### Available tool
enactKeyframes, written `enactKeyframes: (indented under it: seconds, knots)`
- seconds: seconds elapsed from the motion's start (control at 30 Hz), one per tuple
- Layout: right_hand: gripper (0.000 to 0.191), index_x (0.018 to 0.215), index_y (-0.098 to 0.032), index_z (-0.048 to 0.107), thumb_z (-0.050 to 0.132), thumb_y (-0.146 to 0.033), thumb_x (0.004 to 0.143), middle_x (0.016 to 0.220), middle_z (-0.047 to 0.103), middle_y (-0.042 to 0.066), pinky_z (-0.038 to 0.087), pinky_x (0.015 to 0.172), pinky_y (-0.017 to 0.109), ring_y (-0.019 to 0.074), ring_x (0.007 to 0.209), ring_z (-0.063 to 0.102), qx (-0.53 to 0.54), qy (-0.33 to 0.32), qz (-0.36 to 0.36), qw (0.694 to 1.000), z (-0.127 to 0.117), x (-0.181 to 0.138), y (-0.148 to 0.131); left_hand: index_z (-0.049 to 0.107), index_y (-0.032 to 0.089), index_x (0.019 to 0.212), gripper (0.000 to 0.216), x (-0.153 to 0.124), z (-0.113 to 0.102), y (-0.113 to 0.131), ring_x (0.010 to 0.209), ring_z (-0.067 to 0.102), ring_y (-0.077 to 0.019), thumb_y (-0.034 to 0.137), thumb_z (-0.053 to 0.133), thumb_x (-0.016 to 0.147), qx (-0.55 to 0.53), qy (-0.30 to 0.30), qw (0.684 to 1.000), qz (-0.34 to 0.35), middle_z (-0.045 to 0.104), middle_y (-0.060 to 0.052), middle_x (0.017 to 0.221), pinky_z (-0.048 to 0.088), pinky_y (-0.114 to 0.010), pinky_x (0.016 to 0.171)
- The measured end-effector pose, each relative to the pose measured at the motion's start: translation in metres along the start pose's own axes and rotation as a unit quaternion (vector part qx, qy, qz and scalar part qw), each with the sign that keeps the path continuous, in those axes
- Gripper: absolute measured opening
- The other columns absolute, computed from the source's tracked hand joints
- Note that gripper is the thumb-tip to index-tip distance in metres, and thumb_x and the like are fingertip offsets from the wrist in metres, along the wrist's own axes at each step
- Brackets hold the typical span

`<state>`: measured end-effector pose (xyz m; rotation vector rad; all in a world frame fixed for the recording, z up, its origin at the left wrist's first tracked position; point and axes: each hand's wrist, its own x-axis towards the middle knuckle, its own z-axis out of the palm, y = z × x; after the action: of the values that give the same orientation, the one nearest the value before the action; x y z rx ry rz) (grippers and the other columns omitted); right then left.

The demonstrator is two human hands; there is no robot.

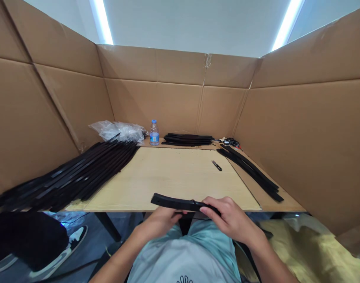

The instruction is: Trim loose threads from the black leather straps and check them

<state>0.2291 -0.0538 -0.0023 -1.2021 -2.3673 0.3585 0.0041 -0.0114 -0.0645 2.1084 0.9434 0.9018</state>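
Note:
A black, slightly curved strip is held over the near edge of the table, above my lap. My right hand grips its right part, thumb along the near side and fingers over the top. Just left of that grip, a small dark loop or bump shows on the strip. Beneath the strip's middle is my left hand, its fingers curled and partly hidden by the strip. Whether the strip is one piece or folded double, I cannot tell.
Many black strips lie piled at the left. More strips are stacked at the back, others at the right. Thread snips, a water bottle and plastic bags are on the table. Cardboard walls surround it. A person's shoe shows lower left.

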Motion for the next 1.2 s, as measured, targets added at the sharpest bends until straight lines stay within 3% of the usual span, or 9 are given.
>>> enactKeyframes:
  seconds: [0.1, 0.17, 0.23, 0.43, 0.67, 0.83, 0.97, 1.07, 1.2]
  knots:
    - [0.031, 0.096, -0.021, 0.064, 0.037, -0.037, 0.100, 0.081, 0.071, 0.004, 0.041, 0.064, 0.025, 0.0172, 0.070, 0.065, 0.012, -0.010, -0.004, 1.000, 0.001, 0.000, -0.003, 0.062, 0.023, 0.116, 0.044, -0.005, 0.019, 0.016, 0.113, 0.060, -0.0257, 0.019, 0.071, 0.073, -0.234, -0.060, 0.970, -0.003, 0.065, -0.009, 0.122, 0.047, -0.045, 0.097]
    - [0.029, 0.102, -0.022, 0.064, 0.038, -0.036, 0.100, 0.089, 0.073, 0.004, 0.041, 0.066, 0.025, 0.0181, 0.075, 0.067, 0.018, -0.021, -0.009, 1.000, 0.003, 0.000, -0.005, 0.056, 0.025, 0.124, 0.053, -0.008, 0.025, 0.024, 0.121, 0.054, -0.0263, 0.029, 0.074, 0.075, -0.358, -0.043, 0.933, 0.004, 0.059, -0.011, 0.130, 0.043, -0.046, 0.101]
    - [0.030, 0.106, -0.022, 0.064, 0.039, -0.036, 0.099, 0.090, 0.073, 0.005, 0.040, 0.065, 0.025, 0.0182, 0.073, 0.067, 0.011, -0.033, -0.010, 0.999, 0.005, 0.000, -0.007, 0.056, 0.025, 0.122, 0.049, -0.009, 0.026, 0.029, 0.120, 0.055, -0.0254, 0.034, 0.073, 0.078, -0.395, -0.002, 0.919, 0.009, 0.060, -0.010, 0.125, 0.043, -0.045, 0.102]
    - [0.034, 0.109, -0.021, 0.065, 0.039, -0.040, 0.099, 0.075, 0.072, 0.003, 0.036, 0.058, 0.025, 0.0160, 0.061, 0.062, 0.012, -0.063, -0.023, 0.998, 0.003, -0.001, -0.012, 0.069, 0.020, 0.098, 0.028, -0.007, 0.020, 0.033, 0.100, 0.064, -0.0235, 0.036, 0.075, 0.076, -0.356, 0.025, 0.934, 0.027, 0.068, -0.009, 0.105, 0.051, -0.038, 0.089]
    - [0.035, 0.101, -0.021, 0.066, 0.039, -0.042, 0.099, 0.075, 0.071, 0.003, 0.035, 0.059, 0.025, 0.0158, 0.063, 0.062, 0.009, -0.085, -0.041, 0.996, 0.001, -0.004, -0.017, 0.070, 0.017, 0.074, 0.026, -0.006, 0.028, 0.029, 0.083, 0.065, -0.0203, 0.041, 0.079, 0.070, -0.445, 0.055, 0.894, 0.024, 0.068, -0.008, 0.087, 0.050, -0.034, 0.078]
    - [0.036, 0.092, -0.019, 0.065, 0.037, -0.041, 0.099, 0.072, 0.070, 0.003, 0.031, 0.056, 0.026, 0.0150, 0.060, 0.061, -0.011, -0.070, -0.048, 0.996, 0.003, -0.003, -0.015, 0.060, 0.018, 0.079, 0.029, -0.008, 0.023, 0.038, 0.083, 0.058, -0.0174, 0.046, 0.067, 0.081, -0.399, 0.040, 0.916, 0.018, 0.061, -0.006, 0.089, 0.046, -0.031, 0.076]
    - [0.036, 0.090, -0.019, 0.064, 0.037, -0.042, 0.099, 0.072, 0.070, 0.004, 0.031, 0.055, 0.027, 0.0161, 0.060, 0.063, -0.043, -0.057, -0.043, 0.997, 0.004, -0.005, -0.015, 0.056, 0.019, 0.082, 0.024, -0.009, 0.021, 0.038, 0.077, 0.052, -0.0140, 0.042, 0.055, 0.091, -0.347, 0.066, 0.935, 0.013, 0.054, -0.001, 0.083, 0.043, -0.026, 0.072]
    - [0.037, 0.089, -0.020, 0.063, 0.036, -0.043, 0.099, 0.071, 0.070, 0.004, 0.031, 0.055, 0.027, 0.0166, 0.060, 0.063, -0.067, -0.046, -0.027, 0.996, 0.003, -0.007, -0.016, 0.055, 0.020, 0.082, 0.023, -0.009, 0.020, 0.033, 0.073, 0.048, -0.0131, 0.041, 0.052, 0.092, -0.316, 0.079, 0.945, 0.014, 0.050, 0.000, 0.081, 0.040, -0.024, 0.067]
    - [0.038, 0.084, -0.020, 0.061, 0.036, -0.043, 0.100, 0.068, 0.069, 0.002, 0.031, 0.054, 0.026, 0.0153, 0.058, 0.063, -0.078, -0.027, -0.033, 0.996, 0.004, -0.009, -0.016, 0.057, 0.018, 0.077, 0.028, -0.007, 0.020, 0.031, 0.071, 0.047, -0.0142, 0.043, 0.057, 0.088, -0.295, 0.052, 0.954, 0.010, 0.051, 0.000, 0.076, 0.039, -0.024, 0.065]
